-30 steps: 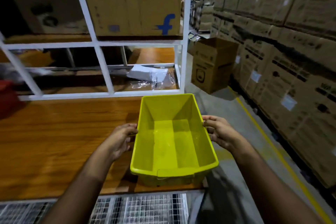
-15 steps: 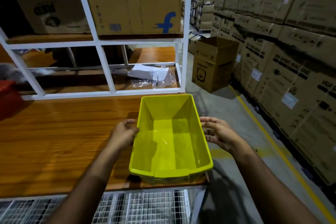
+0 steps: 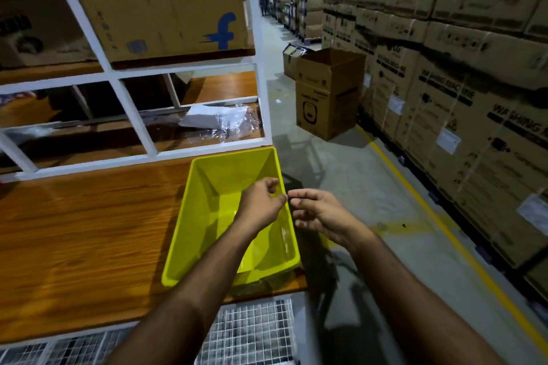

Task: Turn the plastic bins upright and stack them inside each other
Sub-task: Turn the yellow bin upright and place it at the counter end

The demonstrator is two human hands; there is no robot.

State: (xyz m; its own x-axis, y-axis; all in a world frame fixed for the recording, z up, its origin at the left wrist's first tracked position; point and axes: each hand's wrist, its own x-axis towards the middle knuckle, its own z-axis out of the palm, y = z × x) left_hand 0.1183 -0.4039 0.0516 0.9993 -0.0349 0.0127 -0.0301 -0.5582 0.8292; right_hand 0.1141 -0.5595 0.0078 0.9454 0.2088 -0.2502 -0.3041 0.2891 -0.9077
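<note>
Yellow plastic bin (image 3: 207,216) upright at bench (image 3: 74,231) corner; left hand (image 3: 261,201) loosely curled, right hand (image 3: 320,213) open, both apparently empty. Seat squarely before nesting others.

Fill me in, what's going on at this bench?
A person is sorting plastic bins at a wooden table. One yellow bin sits upright and empty at the table's right end, by the aisle. The left hand hovers over its right rim, the right hand just outside it; neither has a grip on it. No second bin is in view.
</note>
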